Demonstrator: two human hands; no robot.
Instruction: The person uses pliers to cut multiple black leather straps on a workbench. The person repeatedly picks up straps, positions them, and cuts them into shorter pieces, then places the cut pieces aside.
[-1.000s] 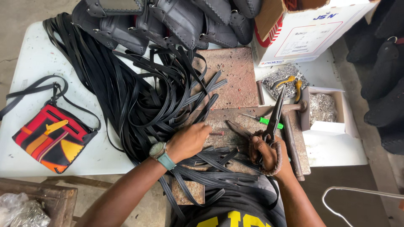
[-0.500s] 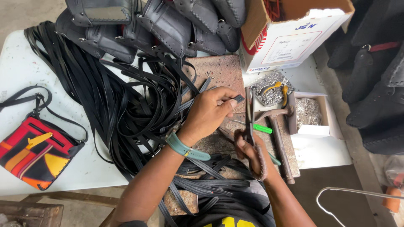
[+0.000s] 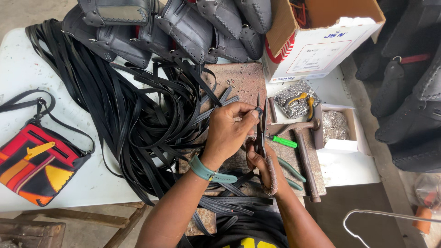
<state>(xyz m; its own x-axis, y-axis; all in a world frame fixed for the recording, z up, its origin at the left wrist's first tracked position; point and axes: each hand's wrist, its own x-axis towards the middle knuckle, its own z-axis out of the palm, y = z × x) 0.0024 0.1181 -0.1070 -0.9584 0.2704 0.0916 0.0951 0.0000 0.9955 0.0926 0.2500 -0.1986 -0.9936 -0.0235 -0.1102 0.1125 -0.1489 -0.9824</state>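
**Strap end lifted to the scissors**

- Change: a second ago the left hand (image 3: 227,133) lay flat on the pile of black straps (image 3: 138,119). Now it is raised, fingers pinched on a small strap end held against the blades.
- The right hand (image 3: 261,161) has stayed clenched through the handles of the scissors (image 3: 262,126), blades pointing up. I cannot tell whether the blades are parted or closed.
- Reading: the work has passed from picking out a strap to trimming its tip, I judge.
- Landmark: brown work slab (image 3: 239,82), under both hands. The strap pile sprawls left of it over the white table (image 3: 27,73). A hammer (image 3: 303,151) and green-handled screwdriver (image 3: 282,141) lie at its right edge.
- Beyond the slab: grey stitched bags (image 3: 183,27); a cardboard box (image 3: 317,41) up right; a small box of metal fittings (image 3: 337,128) right.
- Far left: a red patterned shoulder bag (image 3: 39,167).
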